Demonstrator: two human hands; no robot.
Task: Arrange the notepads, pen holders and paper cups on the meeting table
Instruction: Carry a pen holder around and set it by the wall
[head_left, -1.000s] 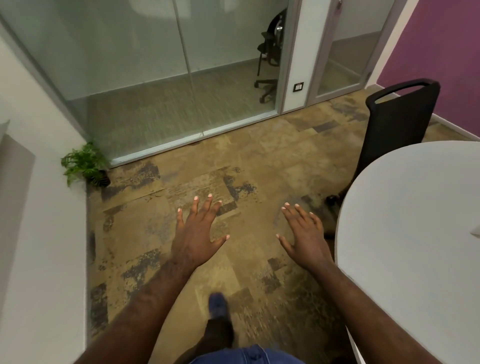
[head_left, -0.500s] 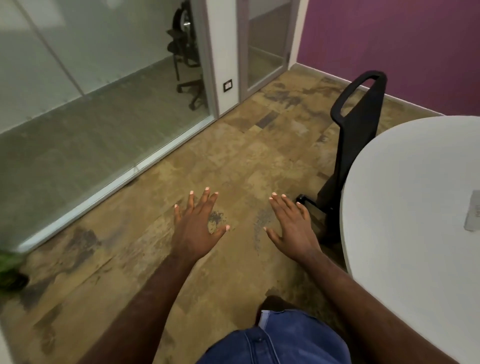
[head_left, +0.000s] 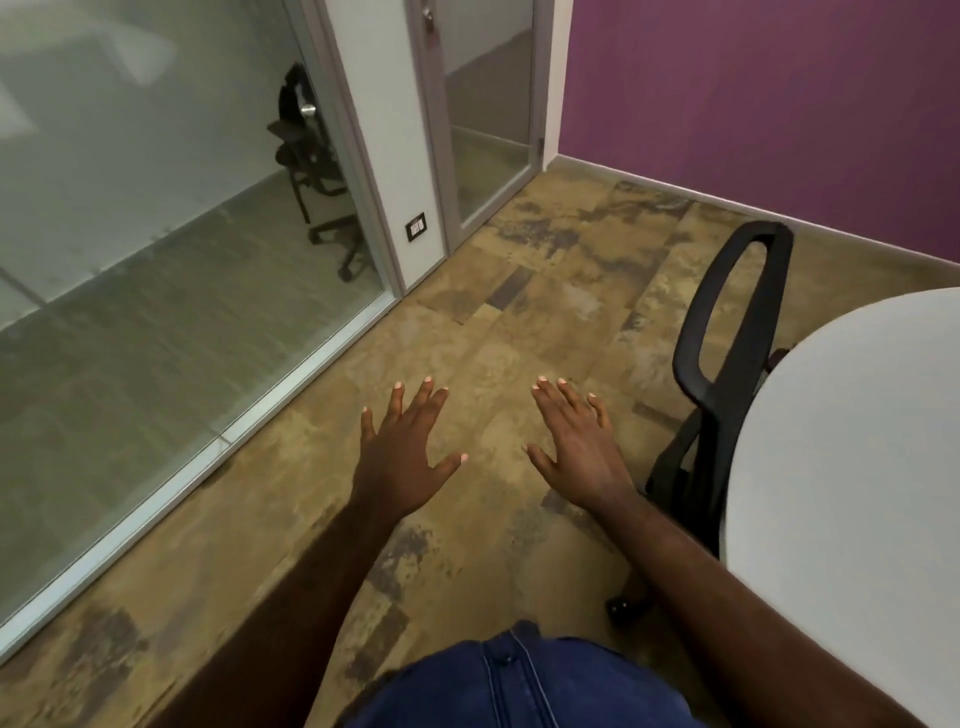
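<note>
My left hand (head_left: 402, 457) and my right hand (head_left: 582, 449) are stretched out in front of me over the brown patterned floor, palms down, fingers spread, holding nothing. The white round meeting table (head_left: 852, 467) fills the right side, to the right of my right forearm; the part in view is bare. No notepads, pen holders or paper cups show in this view.
A black office chair (head_left: 727, 374) stands tucked against the table's left edge, just right of my right hand. A frosted glass partition (head_left: 156, 260) runs along the left, a glass door (head_left: 488, 130) stands at the back, and a purple wall (head_left: 753, 104) lies behind.
The view has swung right: the potted plant and the paper on the table's right have left the frame, the purple wall and door are more central. Both hands stay spread and empty.
</note>
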